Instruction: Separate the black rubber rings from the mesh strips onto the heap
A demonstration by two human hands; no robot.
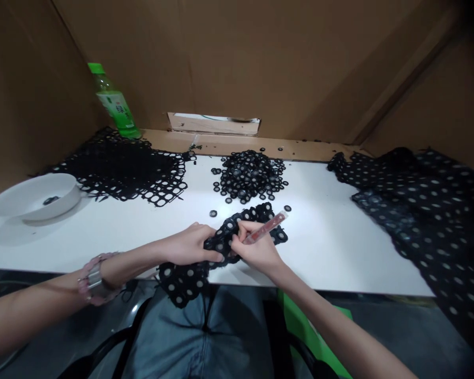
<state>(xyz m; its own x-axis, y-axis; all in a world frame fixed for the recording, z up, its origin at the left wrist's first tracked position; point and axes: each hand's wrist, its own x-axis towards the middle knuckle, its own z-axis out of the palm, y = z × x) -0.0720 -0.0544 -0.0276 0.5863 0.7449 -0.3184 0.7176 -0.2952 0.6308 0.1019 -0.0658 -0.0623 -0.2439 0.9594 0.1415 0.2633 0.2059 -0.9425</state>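
My left hand [191, 245] grips a strip of black sheet dotted with pale round pieces [223, 237], thumb on top. The strip's near end hangs over the table's front edge. In my right hand [258, 252] is a slim, translucent reddish pen-like tool [266, 227], pinched between thumb and fingers and slanting up to the right. Its working tip is hidden by my fingers, against the strip. Beyond the strip lies a heap of small black rings with pale centres [250, 176], with several loose ones around it.
A black net of emptied holes [134, 168] lies at left behind a white bowl [69, 197] holding a few dark pieces. A green bottle [116, 108] stands by the cardboard wall [240, 58]. More dotted black sheet [426, 195] drapes over the table's right side.
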